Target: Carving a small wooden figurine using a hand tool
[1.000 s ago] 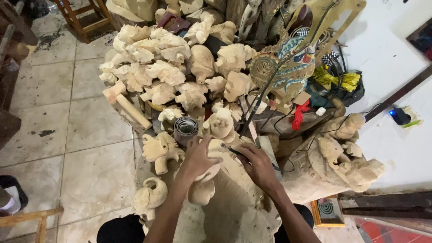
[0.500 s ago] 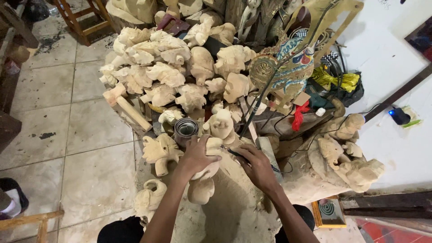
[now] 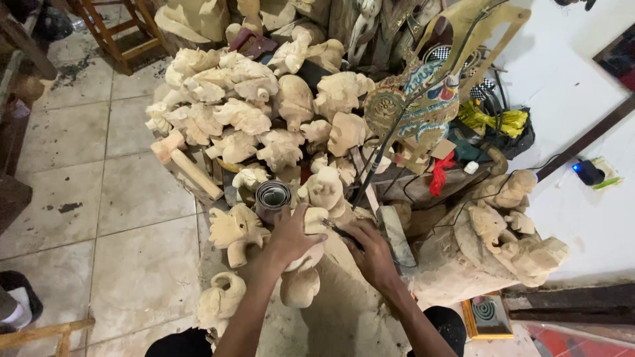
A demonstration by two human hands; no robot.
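Pale wood carving (image 3: pixel 305 264) lies on the worktop (image 3: pixel 344 317), the left hand (image 3: pixel 291 235) wrapped over its top and gripping it. Right hand (image 3: pixel 370 251) is closed on a thin dark tool (image 3: pixel 338 231) pressed against it. Roll of sandpaper (image 3: pixel 272 196) stands just beside.

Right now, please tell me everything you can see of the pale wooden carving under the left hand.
The pale wooden carving is unpainted, rough-cut light wood with rounded lobes, like the elephant-shaped figures piled behind it. It lies on a dusty work block, its lower rounded end pointing toward the person. The left hand grips its upper part from above; the right hand works beside it with a dark tool. Finer detail is hidden.
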